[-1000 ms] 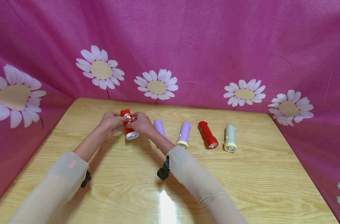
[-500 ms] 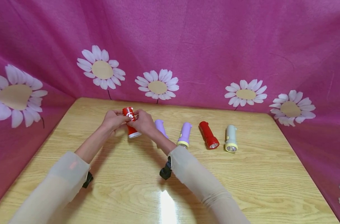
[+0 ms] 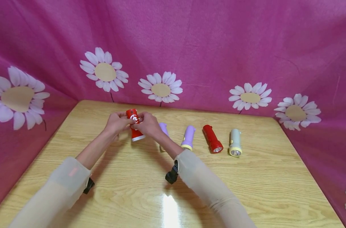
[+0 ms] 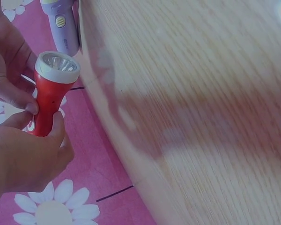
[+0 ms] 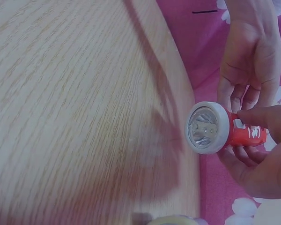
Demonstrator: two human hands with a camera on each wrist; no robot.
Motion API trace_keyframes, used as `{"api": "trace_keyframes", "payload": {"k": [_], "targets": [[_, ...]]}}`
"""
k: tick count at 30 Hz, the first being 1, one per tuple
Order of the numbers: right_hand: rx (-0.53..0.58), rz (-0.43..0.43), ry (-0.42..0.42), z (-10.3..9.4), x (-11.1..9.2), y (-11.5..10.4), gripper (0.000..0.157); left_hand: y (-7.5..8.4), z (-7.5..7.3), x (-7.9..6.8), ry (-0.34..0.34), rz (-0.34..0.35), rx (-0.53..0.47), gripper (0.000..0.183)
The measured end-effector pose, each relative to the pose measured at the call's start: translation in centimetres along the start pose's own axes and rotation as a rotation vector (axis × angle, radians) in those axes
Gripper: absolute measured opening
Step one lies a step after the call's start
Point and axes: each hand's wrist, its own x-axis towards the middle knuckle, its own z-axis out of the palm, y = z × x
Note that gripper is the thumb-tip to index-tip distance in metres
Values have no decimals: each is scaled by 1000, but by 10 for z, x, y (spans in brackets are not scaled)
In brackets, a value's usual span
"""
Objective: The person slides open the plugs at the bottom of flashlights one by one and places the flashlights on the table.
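A red flashlight (image 3: 135,133) with a white rim and white print is held up over the left back of the table by both hands. My left hand (image 3: 116,124) pinches its body between thumb and fingers from the left. From the right, my right hand (image 3: 148,124) grips it too; its thumb (image 5: 257,115) lies by a small white switch (image 5: 239,123). The clear lens (image 4: 59,63) faces the left wrist camera, and no glow shows in it. Fingers cover part of the body.
To the right lie a purple flashlight (image 3: 163,127) partly behind my right arm, another purple one (image 3: 189,135), a plain red one (image 3: 210,136) and a grey one (image 3: 235,139) with a yellow rim. A pink flowered cloth (image 3: 201,47) surrounds the wooden table (image 3: 264,186).
Both hands have shifted slightly right with the red flashlight. Its head has tilted, so the lens seen earlier in the head view is now hidden behind the white rim.
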Motion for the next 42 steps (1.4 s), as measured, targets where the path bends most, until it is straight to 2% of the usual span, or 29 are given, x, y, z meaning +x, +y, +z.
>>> {"api": "trace_keyframes", "payload": {"k": [14,23,29,35,42], "targets": [[43,7,6,-5,-2,-1,38,0,2,0,22,31,-59,51],[79,-33,-3,-6,-5,-1,40,3,4,-6,46,35,-57,51],[90,-65,0,-6,-7,-1,40,2,5,-8,59,94,-64,50],[83,-113,24,-7,-9,-2,41,2,6,-11,73,172,-27,49],[54,-177,55,-5,-9,-2,41,4,8,-14,107,200,10,48]]}}
